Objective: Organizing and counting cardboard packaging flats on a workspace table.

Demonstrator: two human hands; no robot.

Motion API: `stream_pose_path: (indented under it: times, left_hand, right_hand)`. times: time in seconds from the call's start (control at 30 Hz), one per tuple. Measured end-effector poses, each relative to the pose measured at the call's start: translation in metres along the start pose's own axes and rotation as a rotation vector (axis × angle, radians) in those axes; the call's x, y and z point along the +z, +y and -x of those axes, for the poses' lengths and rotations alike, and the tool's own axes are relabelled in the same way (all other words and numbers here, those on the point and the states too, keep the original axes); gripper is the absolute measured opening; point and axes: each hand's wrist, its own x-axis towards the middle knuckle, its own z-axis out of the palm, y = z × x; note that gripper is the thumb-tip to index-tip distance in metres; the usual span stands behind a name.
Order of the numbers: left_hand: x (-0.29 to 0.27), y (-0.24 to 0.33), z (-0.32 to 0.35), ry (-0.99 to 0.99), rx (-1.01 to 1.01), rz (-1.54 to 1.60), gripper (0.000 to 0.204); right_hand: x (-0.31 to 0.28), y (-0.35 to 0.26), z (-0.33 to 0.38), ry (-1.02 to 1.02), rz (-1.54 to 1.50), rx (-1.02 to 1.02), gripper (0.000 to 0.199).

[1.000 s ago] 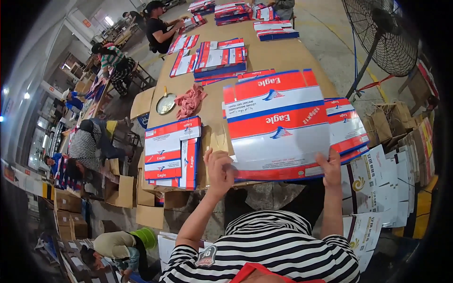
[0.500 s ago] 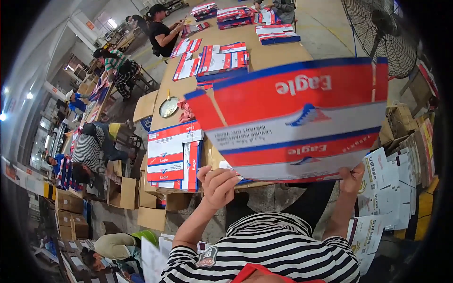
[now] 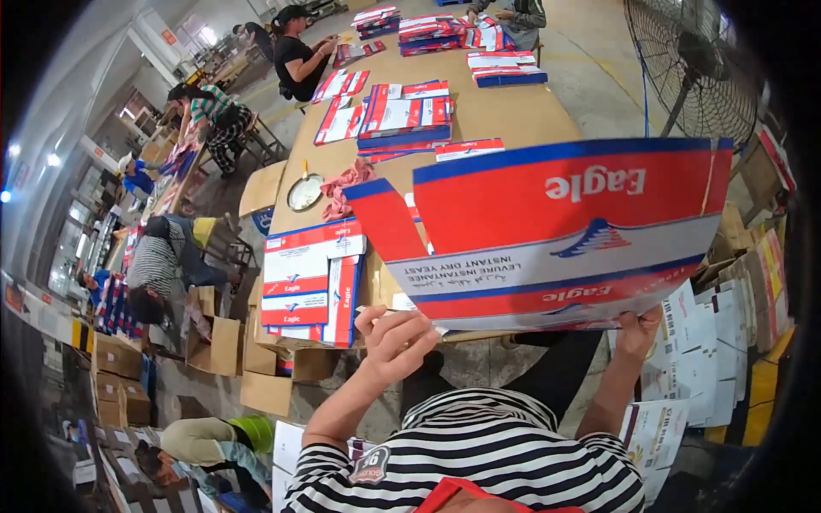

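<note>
A large flat printed carton (image 3: 513,248), red, white and blue, is held up in front of me, its lettering upside down. A slanted gap separates its narrow left flap from the main panel. My right hand (image 3: 637,333) pinches the lower right edge. At the lower left corner, the fingers of my left hand (image 3: 398,344) are curled closed around the edge. A thin pale sliver shows by these fingertips; I cannot make out what it is. Left of the carton, a stack of similar flat cartons (image 3: 295,278) lies on the table's near edge.
The brown-topped table (image 3: 513,111) bears more carton stacks (image 3: 406,120), a round dish (image 3: 304,193) with a stick-like handle and a pink cloth (image 3: 346,184). A large fan (image 3: 688,64) stands right. White printed sheets (image 3: 697,359) are piled beside me. Several people work at left and far end.
The carton has shifted right and slightly down, and its left flap stands more apart from the main panel. Both hands keep their closed grip near its lower edge.
</note>
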Motion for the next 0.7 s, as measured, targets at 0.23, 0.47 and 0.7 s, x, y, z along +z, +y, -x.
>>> stream_pose_path:
  times: [0.23, 0.47, 0.7]
  left_hand:
    - [0.005, 0.007, -0.010, 0.033, 0.099, 0.008, 0.029]
    - [0.013, 0.016, -0.010, 0.060, 0.138, 0.030, 0.028]
    - [0.029, 0.016, -0.009, 0.130, -0.109, -0.042, 0.029]
  right_hand:
    - [0.008, 0.016, -0.013, 0.258, 0.022, -0.106, 0.020]
    - [-0.013, 0.020, -0.029, -0.045, 0.132, -0.216, 0.012]
    - [-0.043, 0.053, -0.046, 0.276, -0.012, 0.216, 0.035]
